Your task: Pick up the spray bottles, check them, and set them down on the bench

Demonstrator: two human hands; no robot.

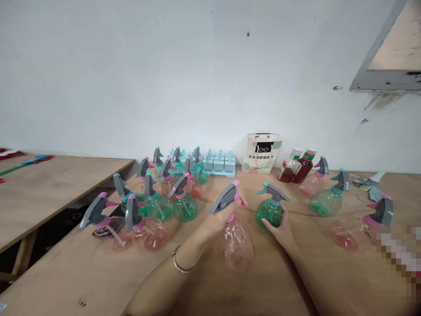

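Observation:
My left hand (219, 217) is wrapped round the neck of a pink spray bottle (235, 243) with a grey and pink trigger head, standing on the wooden table (98, 281) in front of me. A thin bracelet circles that wrist. My right hand (278, 228) grips the body of a green spray bottle (269, 211) with a teal and grey head, just right of the pink one. Both bottles stand upright on the table.
Several more pink and green spray bottles (158, 206) cluster at the left. Two green and pink ones (325, 199) lie tipped at the right. Against the wall stand blue moulds (219, 163), a small paper bag (261, 153) and two dark bottles (296, 166). A second table (39, 188) lies left.

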